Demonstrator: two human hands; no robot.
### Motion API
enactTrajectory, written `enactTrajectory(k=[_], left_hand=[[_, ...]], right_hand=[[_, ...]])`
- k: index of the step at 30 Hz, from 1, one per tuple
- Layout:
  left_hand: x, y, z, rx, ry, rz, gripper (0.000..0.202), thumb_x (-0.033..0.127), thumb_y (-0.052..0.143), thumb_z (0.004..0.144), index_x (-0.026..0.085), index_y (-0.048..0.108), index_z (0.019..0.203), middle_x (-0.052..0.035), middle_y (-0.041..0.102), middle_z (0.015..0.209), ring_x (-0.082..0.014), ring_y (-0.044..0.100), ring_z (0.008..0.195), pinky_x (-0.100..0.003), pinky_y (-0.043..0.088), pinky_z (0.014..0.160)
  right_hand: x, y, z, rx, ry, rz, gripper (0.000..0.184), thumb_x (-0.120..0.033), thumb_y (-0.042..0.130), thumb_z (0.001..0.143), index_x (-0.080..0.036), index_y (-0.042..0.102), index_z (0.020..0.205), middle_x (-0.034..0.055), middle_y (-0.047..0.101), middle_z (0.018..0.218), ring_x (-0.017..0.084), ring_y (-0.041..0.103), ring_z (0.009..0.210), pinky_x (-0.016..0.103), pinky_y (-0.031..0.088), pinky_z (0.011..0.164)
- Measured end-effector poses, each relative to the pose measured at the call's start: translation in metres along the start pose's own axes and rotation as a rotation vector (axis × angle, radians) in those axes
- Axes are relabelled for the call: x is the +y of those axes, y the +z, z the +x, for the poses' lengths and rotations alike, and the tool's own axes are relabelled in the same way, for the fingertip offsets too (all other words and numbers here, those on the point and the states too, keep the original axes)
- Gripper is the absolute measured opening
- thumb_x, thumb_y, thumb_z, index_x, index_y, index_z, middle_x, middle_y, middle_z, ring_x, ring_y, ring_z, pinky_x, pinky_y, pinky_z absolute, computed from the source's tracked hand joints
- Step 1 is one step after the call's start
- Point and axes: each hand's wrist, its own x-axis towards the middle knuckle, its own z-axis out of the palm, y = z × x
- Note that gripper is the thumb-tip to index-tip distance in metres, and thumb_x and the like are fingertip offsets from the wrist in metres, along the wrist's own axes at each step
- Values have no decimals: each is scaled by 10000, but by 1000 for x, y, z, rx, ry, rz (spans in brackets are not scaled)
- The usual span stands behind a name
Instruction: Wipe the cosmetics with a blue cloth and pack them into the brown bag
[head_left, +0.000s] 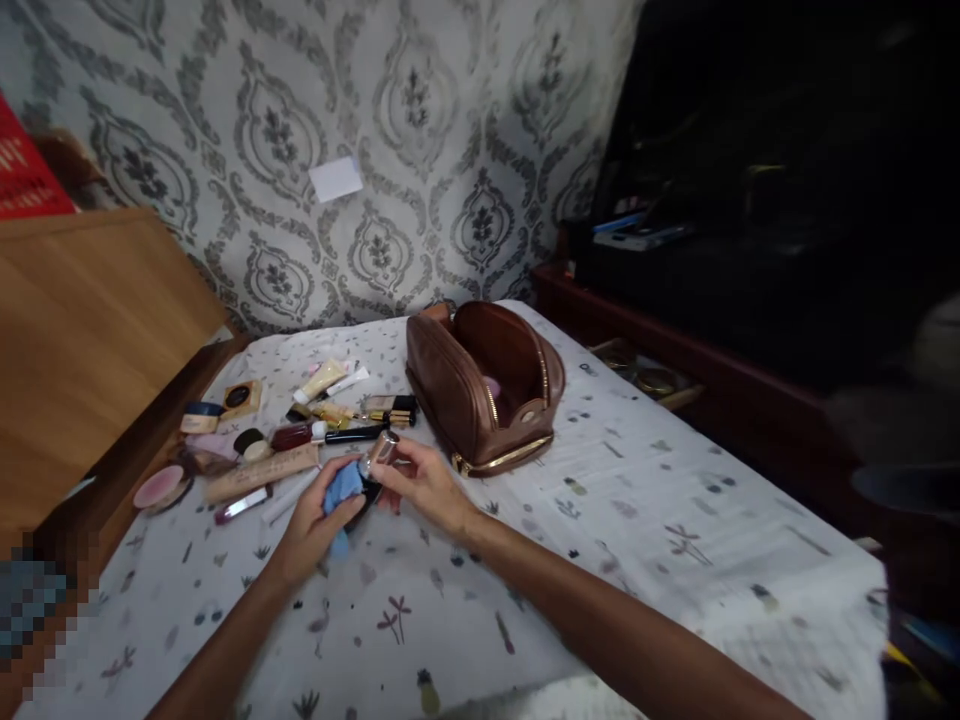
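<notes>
My left hand [315, 520] is closed on a blue cloth [345, 485], with something dark showing beneath it. In my right hand [427, 485] is a small cosmetic bottle with a shiny rose-gold cap [385, 447], pinched between fingers and thumb against the cloth. Both hands are together, just above the patterned sheet. Behind them, to the right, stands a brown cosmetic bag [450, 390], unzipped and gaping, with a pinkish item partly visible inside. Close to my left hand lie a beige tube [262, 473], a dark red bottle [292, 436] and a black tube [352, 434].
More cosmetics lie to the left, among them a pink compact [161, 488], a gold-cased pot [241, 397] and a cream tube [321, 381]. A wooden panel [97, 320] borders the left side. Dark red furniture [637, 340] with an open drawer stands at right.
</notes>
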Motion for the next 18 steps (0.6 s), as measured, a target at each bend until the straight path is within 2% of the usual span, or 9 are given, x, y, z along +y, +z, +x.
enactTrajectory(k=[2,5,7,10,14,16,18], left_hand=[[1,0,0,-11,-56,-128,464,490,715,840,213,623,1201,-83,706,1159,-259,664,1059,-332,529,929],[5,3,2,-40,-137,-294,535,539,771,772,197,638,1162,-83,729,1012,-240,702,852,-297,567,733],[12,5,5,-47,-170,-370,587,569,796,729,185,640,1145,-72,732,898,-221,696,708,-281,556,613],[30,11,11,-19,-178,-413,605,606,810,689,167,660,1076,-49,716,752,-209,680,604,-264,532,525],[63,32,30,111,-185,-415,565,638,820,645,170,679,930,-32,710,706,-207,686,610,-241,511,479],[81,45,44,215,-159,-435,564,645,831,616,176,685,891,-31,722,748,-216,707,690,-247,545,535],[99,59,61,249,-121,-485,567,653,818,624,175,687,900,-35,730,792,-223,718,749,-270,577,614]], right_hand=[[-6,-2,1,1,-21,7,538,-665,776,691,-181,607,856,-45,593,683,80,565,491,200,461,451],[-18,-5,1,22,-61,41,539,-607,824,672,-182,615,929,-55,598,701,66,551,455,181,430,413],[-27,-7,-2,23,-83,65,537,-567,847,664,-186,602,952,-59,601,704,68,559,439,176,412,396],[-46,-12,-11,7,-126,66,490,-542,844,686,-186,569,881,-51,611,718,67,570,448,174,417,405],[-83,-22,-31,12,-189,-24,433,-505,835,723,-198,565,866,-35,621,735,93,612,508,190,454,443],[-104,-28,-41,34,-241,-97,393,-497,813,754,-207,578,875,-25,628,736,109,624,533,215,491,474],[-126,-36,-50,75,-327,-165,359,-488,798,776,-212,593,884,-15,642,748,116,627,548,239,529,508]])
